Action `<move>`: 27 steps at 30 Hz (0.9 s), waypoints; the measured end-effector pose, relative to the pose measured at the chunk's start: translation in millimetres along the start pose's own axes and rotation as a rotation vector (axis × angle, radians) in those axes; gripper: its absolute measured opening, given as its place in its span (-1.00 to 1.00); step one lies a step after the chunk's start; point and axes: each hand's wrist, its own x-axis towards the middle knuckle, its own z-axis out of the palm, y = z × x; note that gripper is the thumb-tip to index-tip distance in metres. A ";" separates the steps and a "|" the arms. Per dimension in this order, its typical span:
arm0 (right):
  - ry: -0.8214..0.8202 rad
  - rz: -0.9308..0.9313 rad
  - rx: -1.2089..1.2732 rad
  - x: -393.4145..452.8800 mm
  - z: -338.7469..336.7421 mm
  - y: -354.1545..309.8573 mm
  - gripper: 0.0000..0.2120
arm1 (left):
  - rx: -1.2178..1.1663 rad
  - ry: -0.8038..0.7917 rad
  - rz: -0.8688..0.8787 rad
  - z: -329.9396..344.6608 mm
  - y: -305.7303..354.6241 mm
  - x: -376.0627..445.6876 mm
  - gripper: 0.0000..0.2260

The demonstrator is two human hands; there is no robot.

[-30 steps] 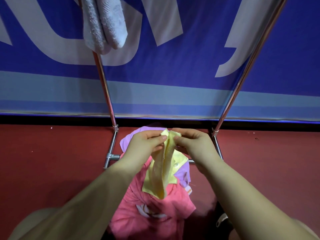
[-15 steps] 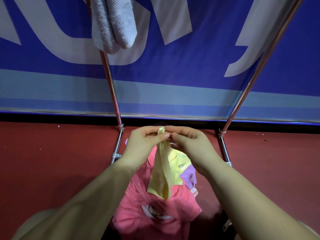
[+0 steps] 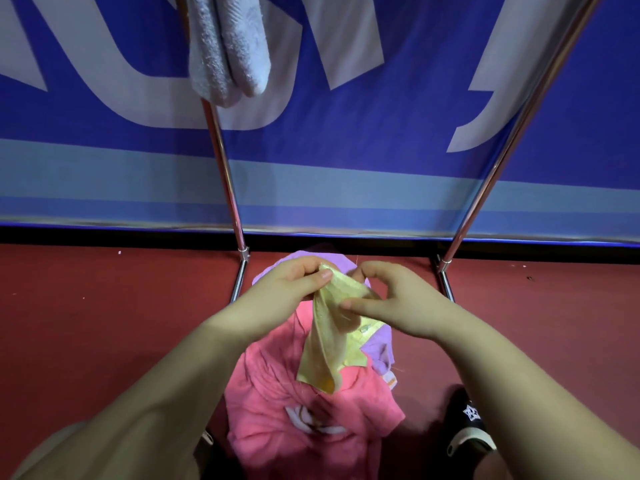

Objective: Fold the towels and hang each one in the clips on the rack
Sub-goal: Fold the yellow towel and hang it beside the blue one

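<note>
Yellow towel (image 3: 327, 337) hangs from my two hands over the red floor (image 3: 104, 323), between the rack's two slanting poles, long axis running straight down from my fingers toward me, already doubled into a narrow strip. My left hand (image 3: 294, 282) pinches its top corner, thumb and forefinger closed on the cloth. My right hand (image 3: 398, 306) pinches the upper edge just beside and a little lower, fingertips curled onto the fabric; the two grips nearly touch. Both hands are about level with the foot of the rack (image 3: 225, 174); the clips sit above the top of the view, so I cannot see them. I judge the coming move as a lift up and away from me, left hand leading since it holds the higher corner. Count: one yellow towel in hand; one white towel (image 3: 228, 50) already hanging at the left pole; below, in a heap on the floor, one pink towel (image 3: 294, 403) and one purple towel (image 3: 379, 348), plus a second yellow piece lying between them, though I cannot tell whether it is separate. Two poles in view.
</note>
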 end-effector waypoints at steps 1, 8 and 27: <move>-0.036 0.030 0.031 -2.2 0.1 0.1 -0.82 | -0.012 0.004 0.006 -1.5 0.7 -1.3 -0.83; -0.037 0.101 -0.229 -15.1 2.8 16.2 -0.86 | -0.234 0.179 0.107 -14.8 14.3 -12.1 -0.83; 0.492 -0.232 0.347 -79.4 -135.9 -165.2 -0.78 | 0.420 0.368 0.436 -25.4 213.9 -82.8 -0.87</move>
